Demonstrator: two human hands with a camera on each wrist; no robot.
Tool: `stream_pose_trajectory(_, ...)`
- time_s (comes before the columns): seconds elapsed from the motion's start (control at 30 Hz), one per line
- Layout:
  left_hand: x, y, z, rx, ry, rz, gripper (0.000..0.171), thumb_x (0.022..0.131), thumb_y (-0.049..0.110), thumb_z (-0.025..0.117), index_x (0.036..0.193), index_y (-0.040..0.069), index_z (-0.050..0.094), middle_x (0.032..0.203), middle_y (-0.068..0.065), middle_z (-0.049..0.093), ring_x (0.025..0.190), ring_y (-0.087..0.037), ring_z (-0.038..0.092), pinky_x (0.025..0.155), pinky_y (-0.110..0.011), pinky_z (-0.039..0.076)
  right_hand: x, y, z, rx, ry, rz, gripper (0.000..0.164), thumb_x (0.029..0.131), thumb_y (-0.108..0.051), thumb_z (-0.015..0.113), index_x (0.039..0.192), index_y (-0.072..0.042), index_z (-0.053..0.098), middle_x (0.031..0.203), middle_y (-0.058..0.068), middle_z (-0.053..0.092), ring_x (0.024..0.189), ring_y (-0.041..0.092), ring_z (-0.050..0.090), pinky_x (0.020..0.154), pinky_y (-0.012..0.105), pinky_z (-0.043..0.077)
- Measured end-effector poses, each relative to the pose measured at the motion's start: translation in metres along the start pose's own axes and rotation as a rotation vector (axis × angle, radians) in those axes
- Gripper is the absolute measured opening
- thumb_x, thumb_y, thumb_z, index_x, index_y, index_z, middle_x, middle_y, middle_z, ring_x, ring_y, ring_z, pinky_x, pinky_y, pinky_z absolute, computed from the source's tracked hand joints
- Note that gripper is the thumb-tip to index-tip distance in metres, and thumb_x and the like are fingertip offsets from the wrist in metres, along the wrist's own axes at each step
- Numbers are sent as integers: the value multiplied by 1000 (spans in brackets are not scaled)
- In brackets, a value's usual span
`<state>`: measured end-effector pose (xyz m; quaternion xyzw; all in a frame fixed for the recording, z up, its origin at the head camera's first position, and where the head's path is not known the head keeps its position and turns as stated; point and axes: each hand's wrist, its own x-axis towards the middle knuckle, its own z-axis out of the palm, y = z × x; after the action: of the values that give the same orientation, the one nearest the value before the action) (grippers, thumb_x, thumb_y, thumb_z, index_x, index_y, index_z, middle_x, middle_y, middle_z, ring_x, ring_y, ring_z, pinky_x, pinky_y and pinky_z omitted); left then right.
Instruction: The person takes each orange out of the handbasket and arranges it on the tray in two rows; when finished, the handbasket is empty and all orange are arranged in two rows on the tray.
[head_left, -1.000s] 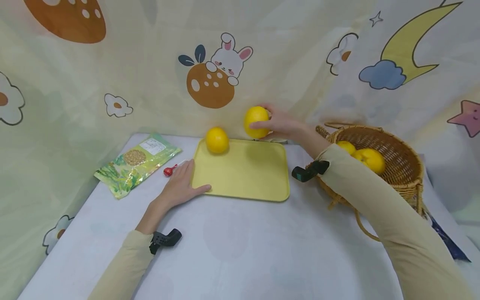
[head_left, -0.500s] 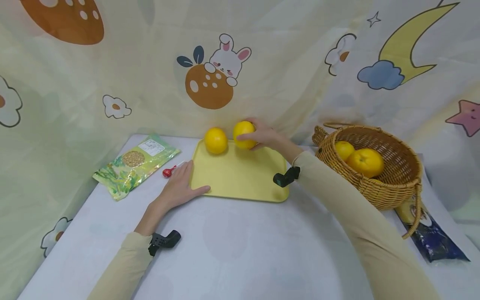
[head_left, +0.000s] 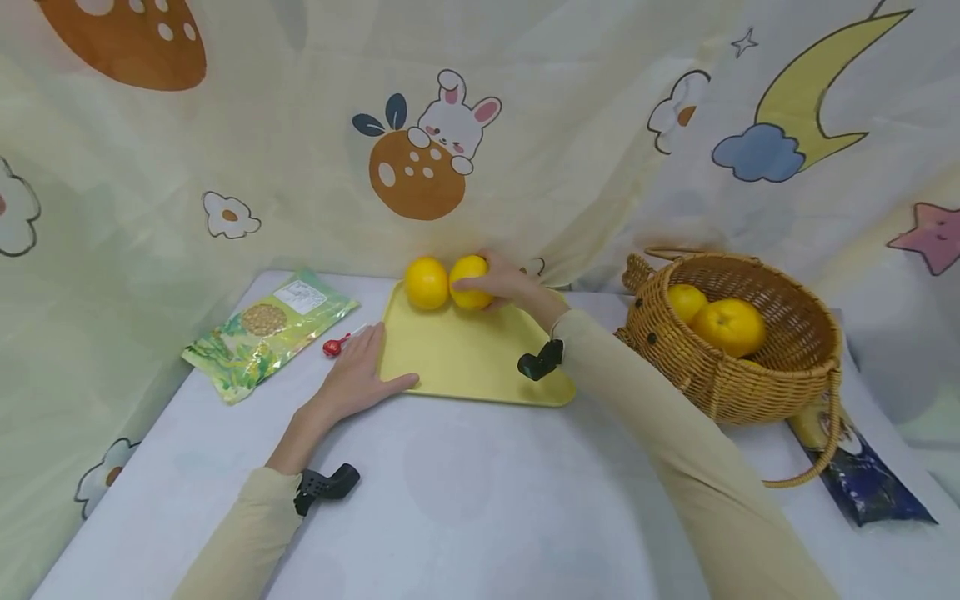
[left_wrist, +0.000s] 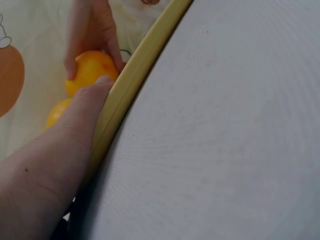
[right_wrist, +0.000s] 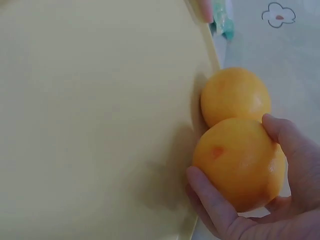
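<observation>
At the far edge of the tray (head_left: 465,358), a yellow fruit (head_left: 468,285) was pinched by the right hand (head_left: 510,282) beside another fruit (head_left: 426,283); the left edge was touched by the left hand (head_left: 358,375), thumb spread

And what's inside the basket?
A round yellow fruit, with a second fruit partly behind it. A sliver of yellow peeks out below, too small to name. The fruits and the basket's front wall hide the bottom.

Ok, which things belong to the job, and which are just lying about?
Likely in the job:
yellow fruit in the right hand
second fruit beside it
yellow tray touched by the left hand
wicker basket

Probably lying about:
green packet
red lollipop
blue packet
</observation>
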<state>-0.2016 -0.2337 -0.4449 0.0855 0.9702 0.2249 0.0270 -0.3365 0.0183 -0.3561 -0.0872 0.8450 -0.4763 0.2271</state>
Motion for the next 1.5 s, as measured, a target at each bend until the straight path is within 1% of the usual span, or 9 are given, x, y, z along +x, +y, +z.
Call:
stream_pose_trajectory(0.33,-1,-1,5,-1,8,6,118,78,77,55,155,0,10,162,-20,14,150,-36,14,124,-53,10,2,-4,18,2,31,23,87,84,-37,73,147,-8,20,138,16,36,111,29,52,87,46,58)
stream_pose_trajectory(0.57,1,-2,2,-1,17,3,117,78,76,57,155,0,10,162,-20,14,150,-37,14,124,-53,10,5,-5,26,22,77,8,85,86,-37,71,143,-2,19,138,20,37,109,30,55,90,43,57)
stream_pose_trajectory(0.67,1,-1,2,1,15,4,118,78,77,56,155,0,10,162,-21,14,150,-38,14,123,-54,9,2,-3,26,20,85,-13,86,87,-38,69,144,-2,17,142,22,34,115,33,55,93,43,56)
stream_pose_trajectory(0.77,0,1,2,2,13,2,119,77,78,55,155,0,9,162,-21,13,150,-38,13,123,-54,9,-7,-2,23,-56,109,-66,87,90,-40,65,149,-2,14,150,24,28,128,35,47,104,44,49)
stream_pose_trajectory(0.93,-1,1,1,5,7,0,119,78,77,55,155,0,9,162,-21,13,150,-37,13,123,-54,9,-50,0,17,-171,103,-221,81,94,-37,61,151,-2,16,155,25,24,141,38,32,115,50,35)
stream_pose_trajectory(1.13,-3,1,-1,19,7,-3,117,79,76,55,155,-1,9,162,-21,13,150,-37,13,124,-53,9,-131,14,9,-123,8,-324,69,95,-30,62,149,-12,25,148,17,38,136,36,42,108,53,43)
stream_pose_trajectory(1.27,-2,0,-1,11,11,3,118,78,76,56,155,-1,8,162,-21,12,150,-37,13,123,-53,8,-181,33,-5,-99,28,-363,58,95,-27,62,144,-13,35,143,13,46,133,32,47,103,51,48)
stream_pose_trajectory(1.37,-1,0,1,5,8,4,119,78,78,55,155,0,8,162,-20,12,150,-36,12,124,-53,9,-209,46,-20,-99,82,-380,50,95,-23,62,140,-12,41,139,11,50,129,31,51,100,44,51)
stream_pose_trajectory(1.5,-1,-2,2,11,6,0,119,77,78,55,155,1,7,162,-20,12,150,-36,13,123,-53,9,-237,59,-36,-136,165,-404,44,96,-20,61,136,-9,46,133,10,56,121,25,58,94,22,53)
